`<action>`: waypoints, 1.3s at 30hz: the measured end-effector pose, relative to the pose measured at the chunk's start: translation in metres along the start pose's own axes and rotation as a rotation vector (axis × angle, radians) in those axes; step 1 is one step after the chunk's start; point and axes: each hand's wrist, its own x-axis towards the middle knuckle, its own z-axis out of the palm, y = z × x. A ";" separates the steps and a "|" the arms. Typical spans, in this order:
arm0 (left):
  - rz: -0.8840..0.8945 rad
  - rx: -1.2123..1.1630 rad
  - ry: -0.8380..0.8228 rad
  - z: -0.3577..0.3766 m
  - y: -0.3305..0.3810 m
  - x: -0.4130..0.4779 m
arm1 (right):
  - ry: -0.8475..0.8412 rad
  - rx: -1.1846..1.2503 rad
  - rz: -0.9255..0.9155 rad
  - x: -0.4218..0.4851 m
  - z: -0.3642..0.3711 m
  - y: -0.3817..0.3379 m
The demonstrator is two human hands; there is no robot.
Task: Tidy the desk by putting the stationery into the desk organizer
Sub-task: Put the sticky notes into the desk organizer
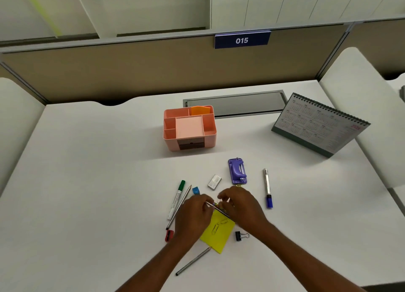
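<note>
Metal paper clips [215, 228] on yellow pad [219, 239], lower centre: light, slippery, pinch edgewise. My left hand [192, 214], right hand [240, 206] fingers pinch thin stick [215, 208], perhaps pencil.

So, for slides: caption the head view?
Left hand and right hand pinch stationery over yellow sticky notes, near pink desk organizer.

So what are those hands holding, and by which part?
A thin dark stick, perhaps a pencil: the left hand pinches one end, the right hand the other, above the yellow note.
</note>
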 end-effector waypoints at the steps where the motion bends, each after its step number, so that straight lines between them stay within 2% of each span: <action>1: -0.029 0.025 -0.018 0.003 -0.004 -0.007 | -0.031 -0.039 0.008 -0.008 0.003 0.002; 5: -0.145 0.117 -0.008 0.012 -0.014 -0.032 | -0.073 -0.198 -0.034 -0.046 0.016 0.008; 10: -0.144 0.157 -0.001 0.017 -0.021 -0.047 | -0.099 -0.385 -0.190 -0.077 0.030 0.015; 15: -0.149 0.143 -0.034 0.021 -0.019 -0.052 | -0.083 -0.413 -0.236 -0.086 0.041 0.023; 23: -0.256 0.000 -0.046 0.020 -0.009 -0.051 | -0.054 -0.421 -0.223 -0.089 0.048 0.021; 28: -0.282 -0.096 -0.055 0.014 -0.003 -0.049 | 0.018 -0.286 -0.177 -0.086 0.035 0.016; 34: -0.223 -0.285 0.058 -0.003 0.003 -0.048 | 0.179 0.003 -0.005 -0.071 0.007 0.011; 39: -0.148 -0.418 0.138 -0.018 0.012 -0.035 | 0.214 0.187 0.042 -0.045 -0.021 -0.005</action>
